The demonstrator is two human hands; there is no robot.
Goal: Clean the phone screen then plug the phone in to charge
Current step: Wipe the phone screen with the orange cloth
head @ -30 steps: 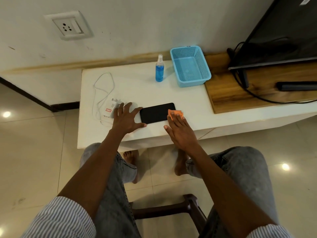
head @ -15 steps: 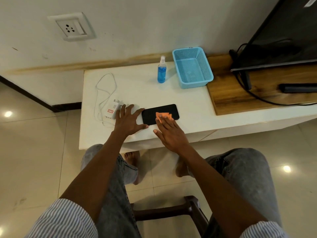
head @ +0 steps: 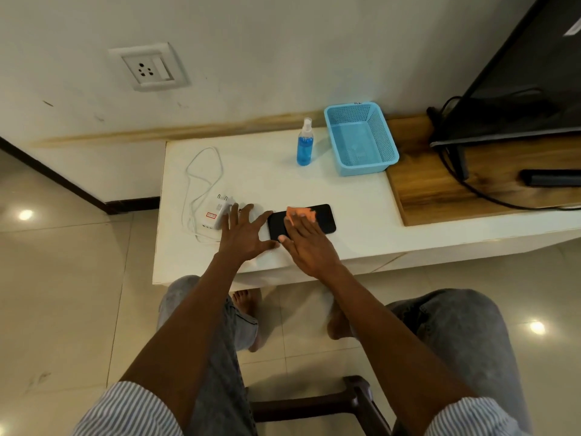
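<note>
From the head camera, the one view I have, my right hand [head: 309, 243] has slid the orange cloth [head: 302, 214] leftward along the phone [head: 323, 219]: a second ago the cloth sat at the phone's right end, half a second ago near its middle, and now it covers the left-centre of the glass, with the bare right part of the screen exposed behind it. I read that as a wiping pass nearly across the screen, so cleaning is under way and charging has not begun. The right hand lies flat, fingers together, pressing the cloth down rather than pinching it. My left hand [head: 243, 236] is spread wide, palm down on the white table [head: 267, 180], its fingertips touching the phone's left end as a brace, much as it was before. The phone lies flat, screen up, near the table's front edge; it is a thin black slab with rounded corners and a glossy face. The cloth looks soft and crumpled. Just left of my left hand rests the white charger [head: 217, 214], a boxy plastic block with its pins up, its thin white cable [head: 201, 177] looped loosely behind. The wall socket [head: 148, 67] above is unoccupied.
</note>
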